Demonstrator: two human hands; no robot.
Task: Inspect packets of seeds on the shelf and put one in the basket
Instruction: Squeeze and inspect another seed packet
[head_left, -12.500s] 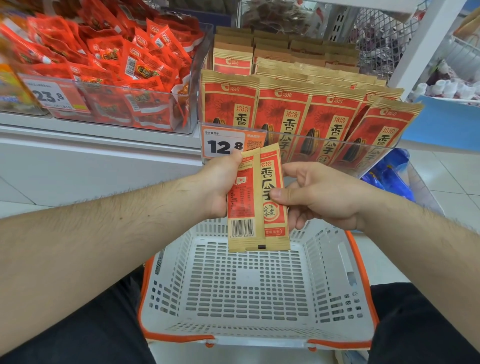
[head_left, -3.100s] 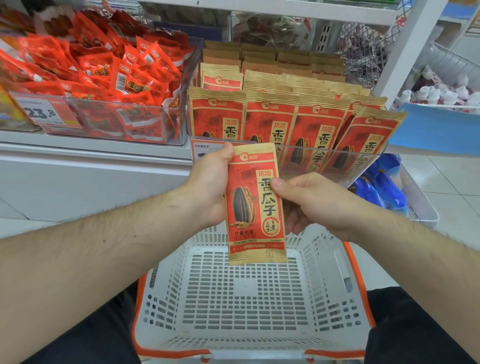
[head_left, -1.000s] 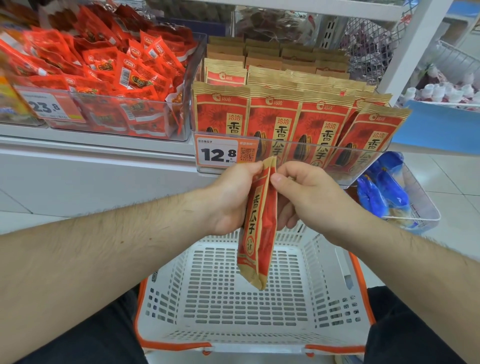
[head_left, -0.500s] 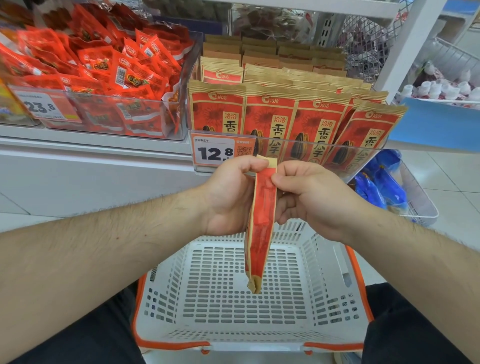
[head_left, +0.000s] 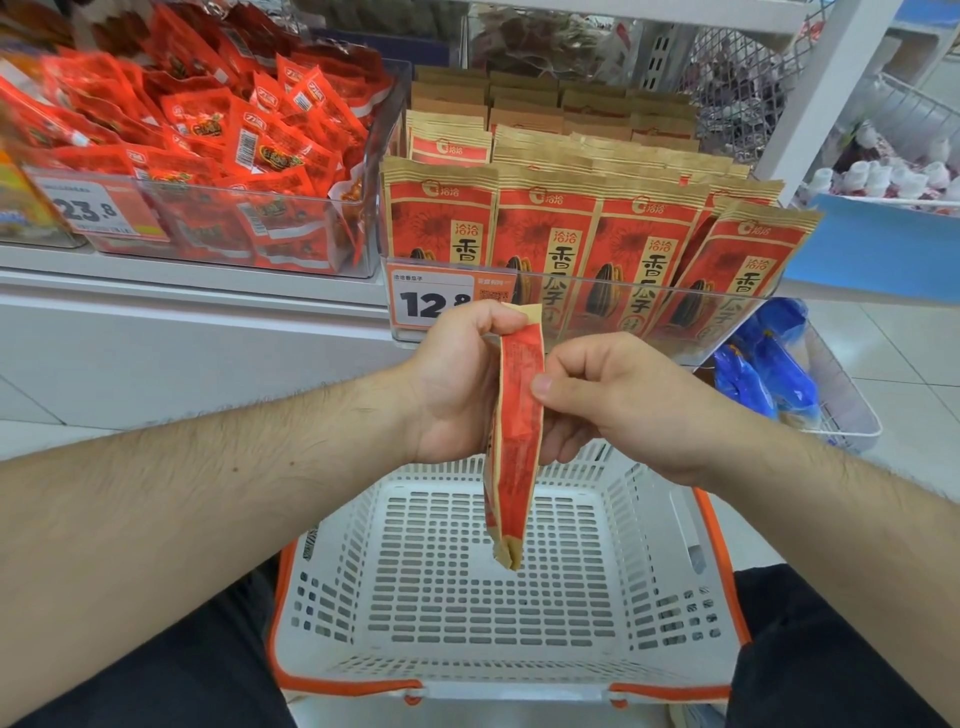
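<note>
Seed packet, red with kraft-tan sealed ends, long flat foil-paper pouch (head_left: 514, 441): now edge-on to the camera, hanging near vertical over the basket. About 3 s ago its printed front faced the camera; about 1 s ago it was mid-turn. So it has been rotated in hand, looks like a side or back check.

Left hand (head_left: 457, 384) pinches the top corner, fingers curled round the upper edge. Right hand (head_left: 608, 400) pinches the middle of the right side, thumb on the face. Both are gripping the packet; neither is free.

White perforated plastic basket with orange rim (head_left: 711, 571) sits directly below, nothing visible inside. The packet's bottom tip hangs above the basket floor, not touching.

My read: inspection nearly done, drop-in not yet done. Release straight down should land it inside.

Surroundings: clear acrylic shelf bin of matching red seed packets (head_left: 613, 244) standing upright just behind the hands, orange-and-white price tag (head_left: 431, 296) on its front, partly hidden by the left hand. Clear bin of loose small red snack sachets (head_left: 234, 156) to the left. White shelf ledge (head_left: 182, 312), pale tiled floor (head_left: 883, 353), wire bin with blue packs (head_left: 769, 374) at right.
</note>
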